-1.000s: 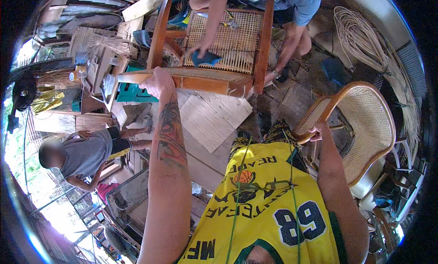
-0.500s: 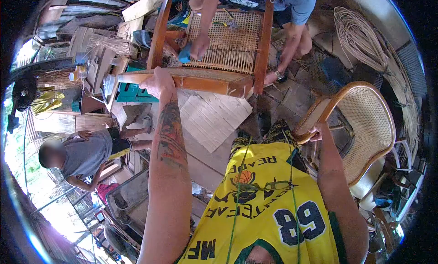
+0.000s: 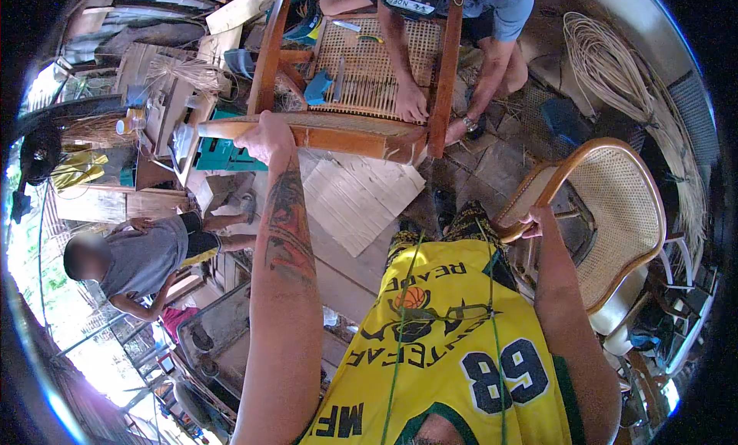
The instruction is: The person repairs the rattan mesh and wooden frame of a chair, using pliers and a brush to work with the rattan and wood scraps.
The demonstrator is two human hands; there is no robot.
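Note:
My left hand point(image 3: 267, 140) is closed round the near rail of a brown wooden chair frame point(image 3: 346, 137). That chair has an open-weave cane panel point(image 3: 377, 64), facing up beyond the rail. My right hand point(image 3: 536, 222) grips the curved arm of a rattan armchair point(image 3: 607, 156), which stands at my right with a woven cane back. On the cane panel lie a blue piece point(image 3: 317, 87) and a knife-like tool point(image 3: 347, 26). Across from me, a co-worker's hand point(image 3: 412, 103) presses at the panel's near right corner; their other hand point(image 3: 460, 128) is beside the frame's outer side.
A flattened cardboard sheet point(image 3: 361, 199) lies on the floor before me. Coiled rattan strands point(image 3: 607, 53) hang or lie at the right wall. Another person point(image 3: 146, 253) stands at the left. A green crate point(image 3: 223, 154) is near the wooden frame's left end.
The co-worker's hand has let go of the blue piece and moved right to the panel's near corner, leaving the piece on the cane. My hands have stayed in place.

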